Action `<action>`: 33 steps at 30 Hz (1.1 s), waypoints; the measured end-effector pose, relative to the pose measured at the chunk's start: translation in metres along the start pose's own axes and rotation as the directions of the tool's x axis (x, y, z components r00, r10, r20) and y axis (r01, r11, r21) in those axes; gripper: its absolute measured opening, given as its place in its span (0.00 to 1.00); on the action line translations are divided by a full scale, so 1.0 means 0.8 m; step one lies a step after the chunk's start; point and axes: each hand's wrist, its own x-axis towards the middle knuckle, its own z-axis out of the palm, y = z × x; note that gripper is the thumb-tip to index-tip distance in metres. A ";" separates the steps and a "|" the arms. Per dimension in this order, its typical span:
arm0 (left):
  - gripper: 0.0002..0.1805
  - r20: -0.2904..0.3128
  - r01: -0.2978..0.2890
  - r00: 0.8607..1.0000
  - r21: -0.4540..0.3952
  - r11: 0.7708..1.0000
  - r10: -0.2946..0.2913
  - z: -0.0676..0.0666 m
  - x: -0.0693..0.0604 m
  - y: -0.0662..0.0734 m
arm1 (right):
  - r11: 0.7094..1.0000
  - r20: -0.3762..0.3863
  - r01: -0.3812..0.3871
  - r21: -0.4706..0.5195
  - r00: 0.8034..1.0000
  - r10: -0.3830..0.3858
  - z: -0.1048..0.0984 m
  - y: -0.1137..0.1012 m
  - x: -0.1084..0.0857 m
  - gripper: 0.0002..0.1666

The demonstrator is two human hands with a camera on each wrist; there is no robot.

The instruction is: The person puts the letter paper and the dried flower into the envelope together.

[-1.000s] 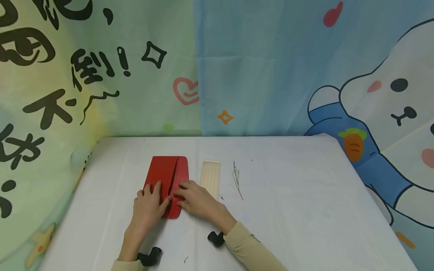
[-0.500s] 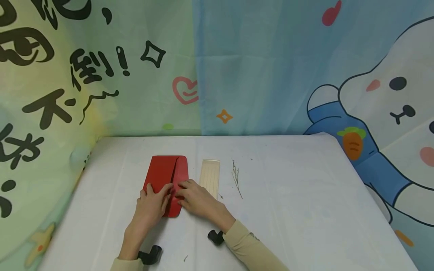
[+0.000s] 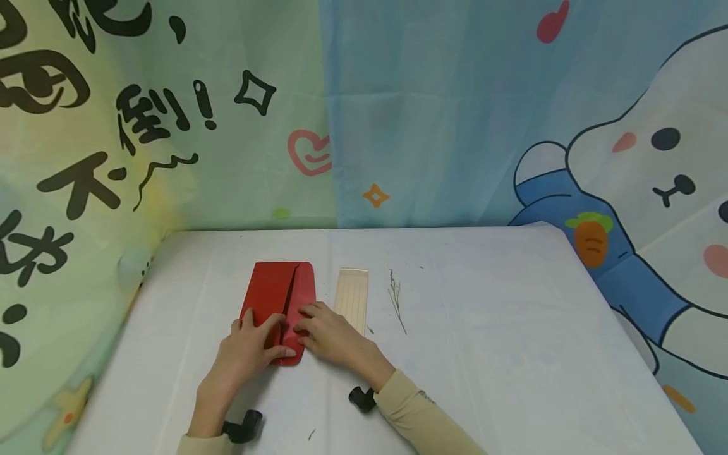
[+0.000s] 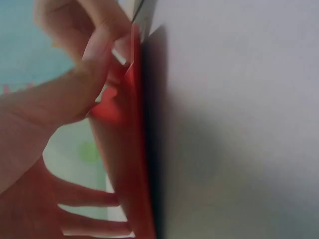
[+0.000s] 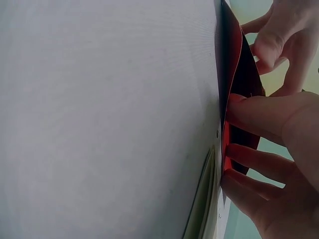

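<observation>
A red envelope [image 3: 272, 287] lies on the white table, its lighter red flap [image 3: 301, 292] folded over along the right side. My left hand [image 3: 241, 351] rests on the lower left part, fingers spread on the red paper and thumb stretched over the flap's lower end. On the flap's right side, the fingertips of my right hand [image 3: 332, 336] press down. In the left wrist view, the envelope's edge [image 4: 133, 164] shows side-on beside the thumb. The right wrist view shows a gap between flap and body [image 5: 246, 82]. Whether anything is inside cannot be seen.
A pale strip with lengthwise lines [image 3: 352, 297] lies just right of the envelope, partly behind my right hand. Farther right is a thin dried sprig [image 3: 396, 298]. Black wrist devices [image 3: 244, 427] sit at both wrists. A printed cloth [image 3: 432, 114] hangs behind the table.
My left thumb has swung down from near the flap's middle to its lower end, and the left wrist has shifted slightly left. My right hand and the envelope have hardly moved.
</observation>
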 end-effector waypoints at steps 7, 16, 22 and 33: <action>0.41 0.048 -0.015 0.999 -0.049 0.999 0.017 -0.010 0.002 -0.008 | 1.000 0.008 -0.010 0.007 1.000 0.010 0.002 0.001 0.001 0.13; 0.41 0.048 -0.028 0.998 -0.034 0.999 0.030 -0.010 0.001 -0.007 | 1.000 0.004 -0.010 -0.003 1.000 0.010 -0.001 -0.002 0.000 0.13; 0.41 0.052 -0.013 0.999 -0.035 0.999 0.015 -0.009 0.001 -0.004 | 1.000 0.013 -0.006 0.006 1.000 0.006 -0.004 -0.001 -0.002 0.14; 0.40 0.029 -0.012 1.000 -0.032 0.999 0.013 -0.008 0.003 -0.001 | 0.992 -0.180 -0.112 0.061 0.976 0.121 -0.015 0.009 -0.022 0.24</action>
